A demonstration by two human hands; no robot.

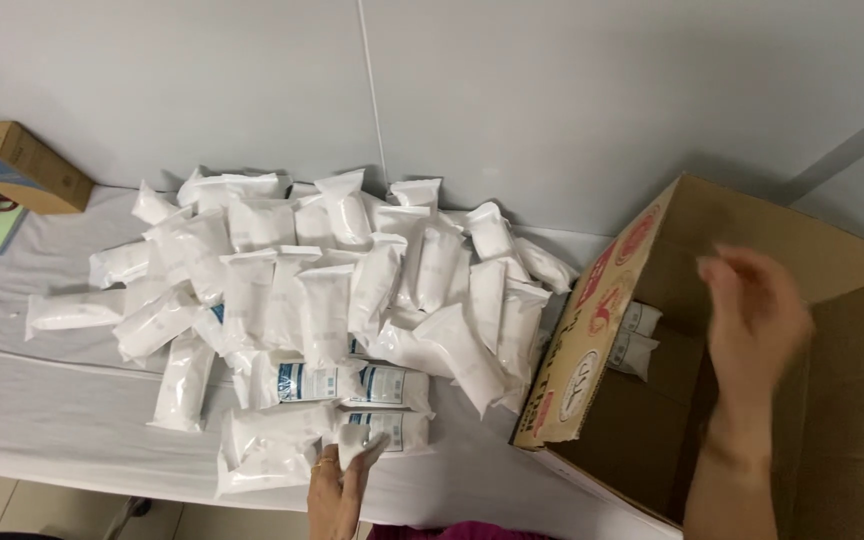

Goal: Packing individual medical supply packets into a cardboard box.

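- The left hand, at the bottom centre, pinches a white packet at the near edge of the pile on the table.
- The packet looks light, soft and slippery; its sealed end seems the best place to hold.
- The right hand hangs spread and empty over the cardboard box.

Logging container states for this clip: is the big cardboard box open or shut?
Open. The cardboard box has its flaps spread, showing two white packets against its inner wall, with the right hand over the opening.
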